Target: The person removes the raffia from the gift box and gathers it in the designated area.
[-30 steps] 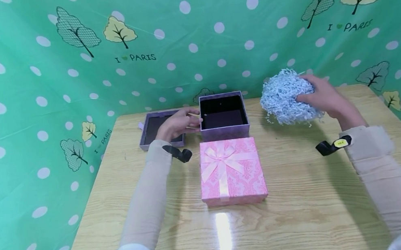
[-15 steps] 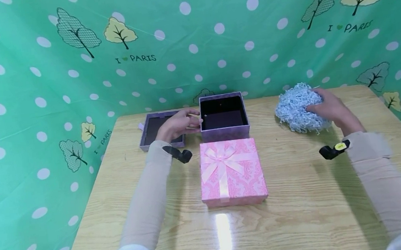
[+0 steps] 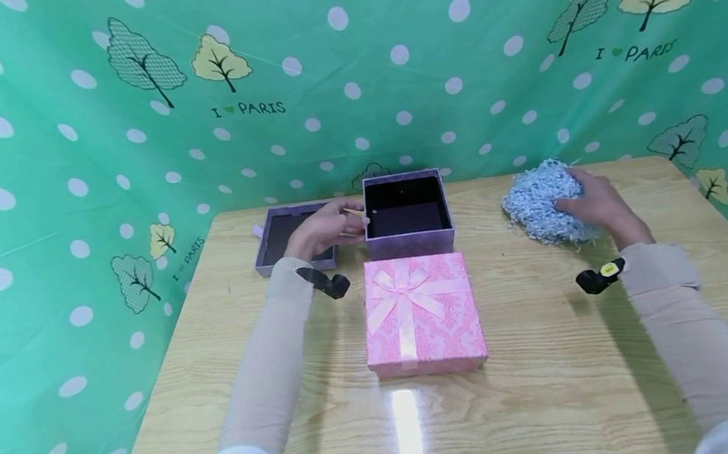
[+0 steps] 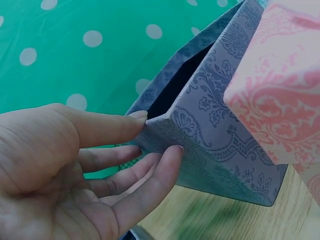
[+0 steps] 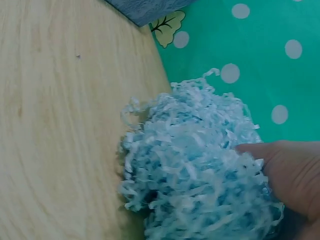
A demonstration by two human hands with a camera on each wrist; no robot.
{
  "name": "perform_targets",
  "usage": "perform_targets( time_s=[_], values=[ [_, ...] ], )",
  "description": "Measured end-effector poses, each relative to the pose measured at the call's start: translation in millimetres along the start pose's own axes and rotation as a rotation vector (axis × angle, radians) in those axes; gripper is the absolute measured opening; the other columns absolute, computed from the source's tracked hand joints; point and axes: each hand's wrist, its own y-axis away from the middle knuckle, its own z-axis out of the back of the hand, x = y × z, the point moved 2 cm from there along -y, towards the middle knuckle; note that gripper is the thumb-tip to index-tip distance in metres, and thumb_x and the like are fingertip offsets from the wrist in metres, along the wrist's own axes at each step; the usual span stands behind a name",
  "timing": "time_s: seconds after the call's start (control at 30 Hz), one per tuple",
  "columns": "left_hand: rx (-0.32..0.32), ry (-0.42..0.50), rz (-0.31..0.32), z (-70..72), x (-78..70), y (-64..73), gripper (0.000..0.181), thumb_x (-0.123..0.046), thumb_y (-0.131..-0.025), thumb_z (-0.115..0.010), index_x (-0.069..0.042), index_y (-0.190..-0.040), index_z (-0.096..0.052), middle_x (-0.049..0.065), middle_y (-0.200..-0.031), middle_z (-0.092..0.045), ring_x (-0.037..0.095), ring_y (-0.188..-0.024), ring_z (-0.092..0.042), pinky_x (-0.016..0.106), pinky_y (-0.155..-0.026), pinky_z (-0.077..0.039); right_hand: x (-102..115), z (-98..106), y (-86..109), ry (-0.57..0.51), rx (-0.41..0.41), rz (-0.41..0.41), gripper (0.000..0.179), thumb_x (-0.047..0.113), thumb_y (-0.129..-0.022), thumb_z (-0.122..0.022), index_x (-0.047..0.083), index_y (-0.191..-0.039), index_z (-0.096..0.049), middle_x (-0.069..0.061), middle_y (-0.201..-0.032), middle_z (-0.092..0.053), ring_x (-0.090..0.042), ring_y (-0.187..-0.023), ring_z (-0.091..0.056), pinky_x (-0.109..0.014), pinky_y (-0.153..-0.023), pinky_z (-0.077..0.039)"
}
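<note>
A clump of pale blue shredded paper [image 3: 541,202] rests at the back right of the table. My right hand [image 3: 602,208] grips it from its right side; in the right wrist view the thumb [image 5: 255,149] presses into the strands, and the other fingers are mostly hidden. My left hand [image 3: 324,230] is at the left wall of an uncovered purple patterned box [image 3: 411,243] with a dark interior. Seen from the left wrist, its thumb [image 4: 107,129] touches the box corner near the rim, while the loosely bent fingers lie against the outside.
A pink gift box [image 3: 441,330] with a ribbon bow stands directly in front of the purple box. Behind my left hand lies a shallow purple lid [image 3: 265,256], dark inside. A green dotted cloth [image 3: 431,109] hangs along the table's back edge.
My right hand has lowered the shredded paper to the table, a little farther right and nearer to me. The left hand stays at the purple box.
</note>
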Motion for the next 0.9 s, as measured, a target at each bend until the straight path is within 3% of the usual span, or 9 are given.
perform_targets(
  time_s=[0.13, 0.23, 0.43, 0.67, 0.9],
  values=[
    [-0.01, -0.004, 0.001, -0.5, -0.1, 0.5, 0.052, 0.0, -0.094, -0.055, 0.0, -0.141, -0.033, 0.031, -0.138, -0.04, 0.036, -0.112, -0.055, 0.049, -0.104, -0.044, 4.5, 6.6, 4.2, 0.052, 0.008, -0.002, 0.088, 0.043, -0.095, -0.054, 0.007, -0.153, 0.002, -0.039, -0.15, 0.004, -0.061, -0.134, -0.005, -0.075, -0.102, -0.017],
    [-0.017, -0.01, 0.001, -1.4, -0.7, 1.1, 0.052, -0.001, -0.094, -0.055, 0.001, -0.141, -0.033, 0.031, -0.138, -0.042, 0.041, -0.118, -0.052, 0.049, -0.104, -0.045, 8.7, 13.2, 7.6, 0.092, -0.006, -0.011, 0.09, 0.053, -0.094, -0.05, 0.009, -0.153, 0.0, -0.041, -0.149, 0.007, -0.063, -0.132, -0.005, -0.077, -0.1, -0.018],
    [-0.069, -0.085, 0.0, -4.3, -3.8, 7.0, 0.047, -0.008, -0.097, -0.054, 0.0, -0.139, -0.035, 0.026, -0.132, -0.046, 0.038, -0.112, -0.055, 0.049, -0.104, -0.045, 23.1, 21.6, 13.5, 0.155, -0.122, 0.022, 0.079, 0.054, -0.096, -0.042, 0.008, -0.153, -0.014, -0.042, -0.148, -0.005, -0.063, -0.131, -0.009, -0.077, -0.098, -0.02],
    [-0.123, -0.222, -0.027, 2.5, -9.6, 28.3, 0.044, -0.022, -0.101, -0.048, 0.0, -0.138, -0.038, 0.021, -0.124, -0.049, 0.036, -0.114, -0.055, 0.046, -0.101, -0.048, 46.7, 23.5, 25.8, 0.098, -0.221, 0.061, 0.07, 0.047, -0.098, -0.04, 0.01, -0.153, -0.016, -0.039, -0.149, -0.011, -0.06, -0.131, -0.017, -0.076, -0.095, -0.025],
    [-0.118, -0.355, -0.05, 2.5, -9.6, 49.5, 0.032, -0.022, -0.1, -0.05, -0.004, -0.126, -0.047, 0.015, -0.112, -0.054, 0.027, -0.097, -0.059, 0.031, -0.081, -0.056, 70.8, 23.8, 38.4, 0.026, -0.219, 0.133, 0.066, 0.043, -0.099, -0.043, 0.015, -0.153, -0.018, -0.031, -0.152, -0.019, -0.055, -0.131, -0.026, -0.073, -0.095, -0.031]
  ],
)
